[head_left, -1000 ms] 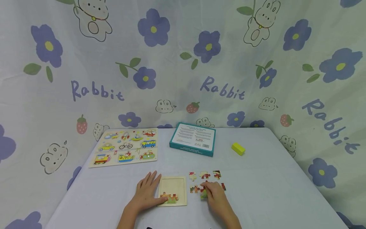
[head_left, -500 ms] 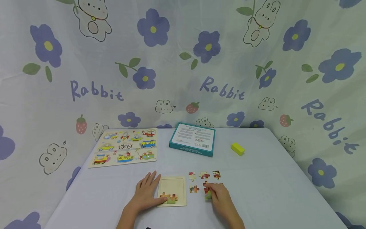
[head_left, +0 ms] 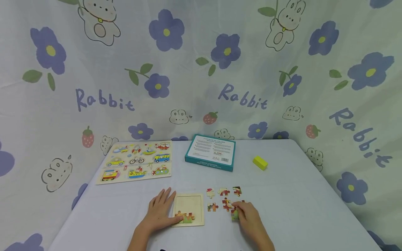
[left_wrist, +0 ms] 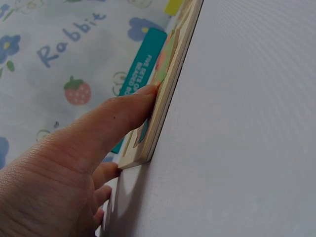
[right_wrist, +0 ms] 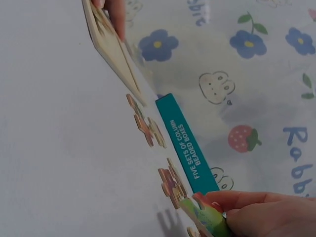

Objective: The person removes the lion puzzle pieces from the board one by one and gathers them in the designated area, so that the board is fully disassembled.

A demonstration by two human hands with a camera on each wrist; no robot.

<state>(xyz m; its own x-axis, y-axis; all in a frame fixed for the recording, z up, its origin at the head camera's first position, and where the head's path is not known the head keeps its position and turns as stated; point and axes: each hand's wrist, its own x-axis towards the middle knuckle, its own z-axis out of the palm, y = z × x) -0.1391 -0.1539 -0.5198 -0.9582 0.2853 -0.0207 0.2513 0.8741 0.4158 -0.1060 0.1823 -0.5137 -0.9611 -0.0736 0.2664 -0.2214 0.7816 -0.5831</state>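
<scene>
My left hand lies with fingers spread beside a small square wooden puzzle tray. Its thumb presses on the joined puzzle pieces along the tray's near edge. To the right, my right hand pinches a green puzzle piece between thumb and fingers, raised above the table in the right wrist view. Just beyond that hand is a red and yellow piece, and another piece behind the fingers is mostly hidden. More loose pieces lie in rows right of the tray.
A wooden vehicle peg board lies at the back left of the white table. A teal-edged box sits at the back middle, with a yellow block to its right. A patterned curtain hangs behind.
My right hand has moved to the right with the green puzzle piece, uncovering more of the red and yellow piece. The left hand stays on the tray.
</scene>
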